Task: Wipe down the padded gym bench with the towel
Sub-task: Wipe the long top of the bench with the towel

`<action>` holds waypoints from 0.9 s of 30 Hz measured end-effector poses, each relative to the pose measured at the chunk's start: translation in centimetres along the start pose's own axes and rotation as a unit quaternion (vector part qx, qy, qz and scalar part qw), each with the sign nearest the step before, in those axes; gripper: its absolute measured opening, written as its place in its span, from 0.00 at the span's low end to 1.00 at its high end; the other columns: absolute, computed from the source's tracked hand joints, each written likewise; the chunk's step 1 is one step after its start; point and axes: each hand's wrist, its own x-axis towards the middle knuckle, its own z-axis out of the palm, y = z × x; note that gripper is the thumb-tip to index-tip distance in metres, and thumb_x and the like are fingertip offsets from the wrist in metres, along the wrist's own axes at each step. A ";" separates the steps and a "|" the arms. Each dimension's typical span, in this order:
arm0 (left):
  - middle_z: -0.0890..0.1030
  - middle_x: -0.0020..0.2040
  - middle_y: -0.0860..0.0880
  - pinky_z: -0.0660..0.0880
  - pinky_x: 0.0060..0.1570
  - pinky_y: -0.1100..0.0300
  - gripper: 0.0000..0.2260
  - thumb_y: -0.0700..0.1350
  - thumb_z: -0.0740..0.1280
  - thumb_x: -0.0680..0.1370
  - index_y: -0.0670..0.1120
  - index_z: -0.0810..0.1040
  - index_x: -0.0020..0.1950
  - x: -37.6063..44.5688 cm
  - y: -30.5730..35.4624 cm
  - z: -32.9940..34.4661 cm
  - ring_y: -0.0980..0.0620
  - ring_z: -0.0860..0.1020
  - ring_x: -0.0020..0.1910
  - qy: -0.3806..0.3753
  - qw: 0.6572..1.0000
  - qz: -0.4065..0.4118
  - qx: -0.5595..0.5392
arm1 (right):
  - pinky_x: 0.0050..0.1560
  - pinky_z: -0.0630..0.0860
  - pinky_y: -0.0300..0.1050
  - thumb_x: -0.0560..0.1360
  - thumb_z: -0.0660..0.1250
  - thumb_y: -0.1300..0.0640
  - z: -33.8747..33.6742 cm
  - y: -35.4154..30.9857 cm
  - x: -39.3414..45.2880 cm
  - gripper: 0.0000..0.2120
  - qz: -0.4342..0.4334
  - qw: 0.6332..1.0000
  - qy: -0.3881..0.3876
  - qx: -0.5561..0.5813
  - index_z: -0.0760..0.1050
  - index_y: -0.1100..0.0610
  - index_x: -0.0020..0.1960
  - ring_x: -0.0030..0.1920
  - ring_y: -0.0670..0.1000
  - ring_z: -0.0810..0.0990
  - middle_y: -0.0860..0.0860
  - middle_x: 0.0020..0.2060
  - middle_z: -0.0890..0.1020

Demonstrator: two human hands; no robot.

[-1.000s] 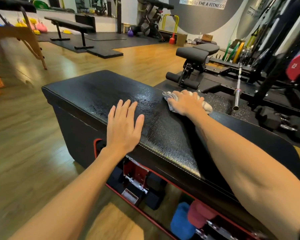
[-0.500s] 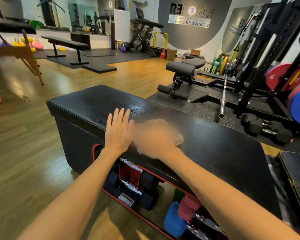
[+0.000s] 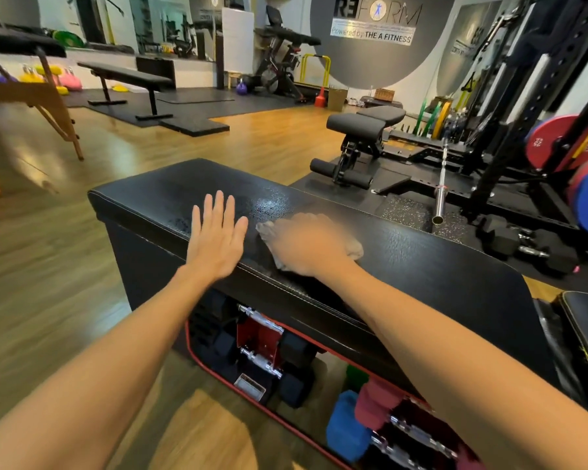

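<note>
A black padded gym bench (image 3: pixel 421 262) runs from the left middle toward the right, with a shiny damp patch on its left half. My left hand (image 3: pixel 216 237) lies flat on the pad near the front edge, fingers straight and spread. Just to its right my right hand (image 3: pixel 308 244), blurred by motion, grips a small pale towel (image 3: pixel 353 247) bunched under the palm and presses it on the pad. The towel's ends show at both sides of the hand.
Dumbbells (image 3: pixel 269 351) are stored under the bench behind a red frame. Beyond the bench stand an adjustable bench (image 3: pixel 364 130), a barbell (image 3: pixel 440 188) and a rack with a red plate (image 3: pixel 557 144). Wooden floor (image 3: pixel 48 283) lies to the left.
My right hand swept the towel from the far edge of the pad toward the front and left, close to my left hand. The left hand has stayed flat on the pad.
</note>
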 end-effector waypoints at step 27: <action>0.47 0.79 0.40 0.43 0.75 0.42 0.31 0.56 0.35 0.79 0.41 0.46 0.79 4.4 -4.4 -0.3 0.42 0.44 0.78 -0.009 0.982 0.186 -0.013 | 0.63 0.59 0.63 0.77 0.52 0.36 2.7 4.4 14.2 0.23 0.125 0.992 -0.012 -0.024 0.65 0.38 0.71 0.68 0.63 0.64 0.49 0.70 0.69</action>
